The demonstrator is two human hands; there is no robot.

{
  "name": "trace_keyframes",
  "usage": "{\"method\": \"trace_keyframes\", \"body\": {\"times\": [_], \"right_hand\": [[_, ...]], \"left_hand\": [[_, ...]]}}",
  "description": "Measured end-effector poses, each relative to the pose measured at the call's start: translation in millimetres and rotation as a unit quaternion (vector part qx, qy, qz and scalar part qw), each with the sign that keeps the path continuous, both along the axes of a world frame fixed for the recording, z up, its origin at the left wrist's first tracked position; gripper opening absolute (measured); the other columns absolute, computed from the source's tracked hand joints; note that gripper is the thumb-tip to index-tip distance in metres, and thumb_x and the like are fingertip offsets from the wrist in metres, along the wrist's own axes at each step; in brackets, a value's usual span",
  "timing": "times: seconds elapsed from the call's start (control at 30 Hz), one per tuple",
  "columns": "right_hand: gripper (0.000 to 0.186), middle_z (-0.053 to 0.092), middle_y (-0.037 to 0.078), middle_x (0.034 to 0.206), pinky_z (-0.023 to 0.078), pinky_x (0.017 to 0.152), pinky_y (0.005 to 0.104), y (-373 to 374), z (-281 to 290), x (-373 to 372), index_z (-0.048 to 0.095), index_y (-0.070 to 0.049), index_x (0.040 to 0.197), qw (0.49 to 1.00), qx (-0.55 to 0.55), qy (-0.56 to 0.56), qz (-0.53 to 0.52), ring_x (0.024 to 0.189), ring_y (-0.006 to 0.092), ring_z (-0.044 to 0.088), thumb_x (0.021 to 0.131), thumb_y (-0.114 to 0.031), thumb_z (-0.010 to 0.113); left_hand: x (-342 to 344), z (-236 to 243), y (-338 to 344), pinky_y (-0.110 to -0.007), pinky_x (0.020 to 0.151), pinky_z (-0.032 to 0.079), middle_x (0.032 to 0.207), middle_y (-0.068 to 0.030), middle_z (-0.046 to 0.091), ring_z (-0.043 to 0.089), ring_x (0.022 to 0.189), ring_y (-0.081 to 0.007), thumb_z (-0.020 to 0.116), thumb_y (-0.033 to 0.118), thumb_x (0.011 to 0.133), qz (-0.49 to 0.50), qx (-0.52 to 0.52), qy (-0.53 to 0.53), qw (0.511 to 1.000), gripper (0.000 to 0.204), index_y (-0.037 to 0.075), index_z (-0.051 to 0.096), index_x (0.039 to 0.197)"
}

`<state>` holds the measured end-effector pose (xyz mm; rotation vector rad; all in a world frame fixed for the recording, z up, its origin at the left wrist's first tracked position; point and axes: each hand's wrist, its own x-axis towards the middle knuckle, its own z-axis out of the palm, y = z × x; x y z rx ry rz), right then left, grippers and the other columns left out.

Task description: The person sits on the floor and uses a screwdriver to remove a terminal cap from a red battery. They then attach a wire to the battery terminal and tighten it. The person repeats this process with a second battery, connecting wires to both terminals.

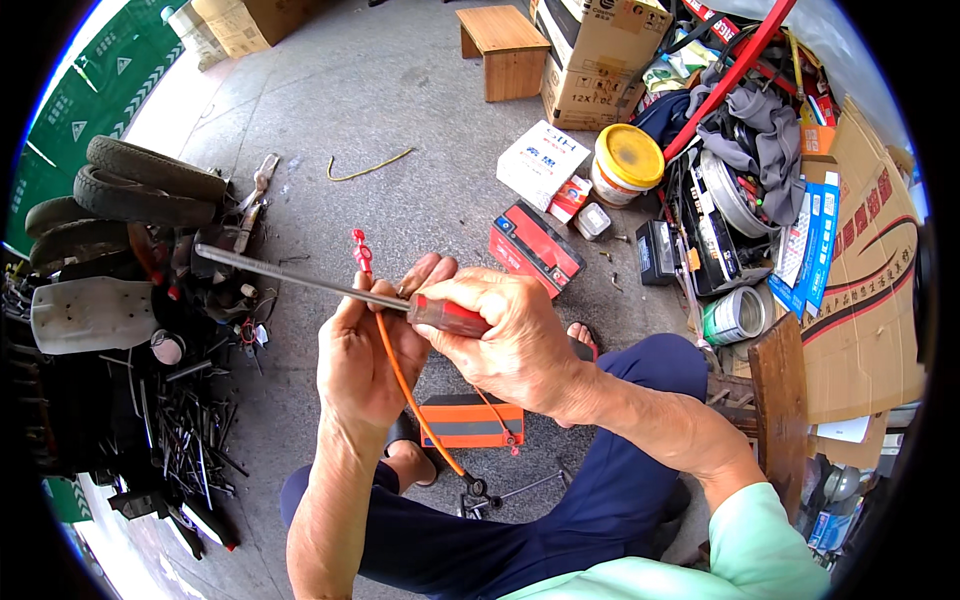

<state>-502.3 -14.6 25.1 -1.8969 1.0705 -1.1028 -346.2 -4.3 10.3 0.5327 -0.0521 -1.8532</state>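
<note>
My right hand [500, 340] grips the red handle of a screwdriver [452, 316], its long metal shaft pointing up to the left across my left hand [356, 365]. My left hand has its fingers curled around an orange cable [400, 385]; a red fitting [362, 255] rises above those fingers, and a dark ring end [475, 485] dangles below. Whatever else sits between my fingertips is hidden. Beneath my hands lies an orange-and-grey box [465, 430] with a thinner cable and small red fitting [511, 440] on it.
Tyres [135, 190] and dark parts fill the left. A red-and-black battery [535, 250], white box [540, 160], yellow-lidded bucket [625, 160] and cluttered cardboard [850, 300] stand right. A wooden stool [500, 45] is at back. My legs surround the work area.
</note>
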Motion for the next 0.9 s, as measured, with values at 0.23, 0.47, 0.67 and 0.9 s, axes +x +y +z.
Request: {"method": "trace_keyframes", "body": {"times": [0.23,0.47,0.67,0.9], "right_hand": [[0.023,0.064,0.012,0.086,0.051,0.061,0.0353,1,-7,5,0.064,-0.004,0.093,0.992,-0.038,0.121,-0.005,0.075,0.0302,0.064,0.07,-0.005,0.067],[0.015,0.062,0.014,0.077,0.048,0.055,0.0354,-4,-7,8,0.061,-0.003,0.089,0.992,-0.045,0.119,-0.017,0.065,0.0282,0.063,0.077,-0.01,0.066],[0.02,0.063,0.006,0.068,0.043,0.041,0.022,-5,12,-4,0.059,0.001,0.091,0.97,0.231,-0.077,0.02,0.047,0.0063,0.054,0.086,-0.017,0.064],[0.018,0.064,0.004,0.07,0.039,0.039,0.017,-17,28,-30,0.063,0.0,0.092,0.945,0.292,-0.149,0.003,0.045,0.0039,0.051,0.085,-0.016,0.066]], "left_hand": [[-6,-2,9,-0.034,0.082,0.048,0.094,-0.0073,0.06,0.058,0.09,-0.0171,0.038,0.031,0.098,-0.035,-0.011,0.028,0.999,0.032,0.008,0.052,0.081],[-5,3,11,-0.032,0.08,0.047,0.086,-0.0041,0.058,0.057,0.086,-0.0151,0.041,0.031,0.097,-0.025,-0.004,-0.073,0.997,0.029,0.005,0.055,0.096],[-1,4,7,-0.025,0.06,0.046,0.077,-0.0037,0.057,0.055,0.07,-0.0117,0.046,0.026,0.096,-0.023,0.035,-0.195,0.98,0.03,0.001,0.055,0.109],[-12,9,13,-0.017,0.044,0.034,0.072,-0.0031,0.055,0.049,0.059,-0.0068,0.058,0.014,0.09,-0.01,0.006,-0.301,0.953,0.032,0.0,0.055,0.119]]}}
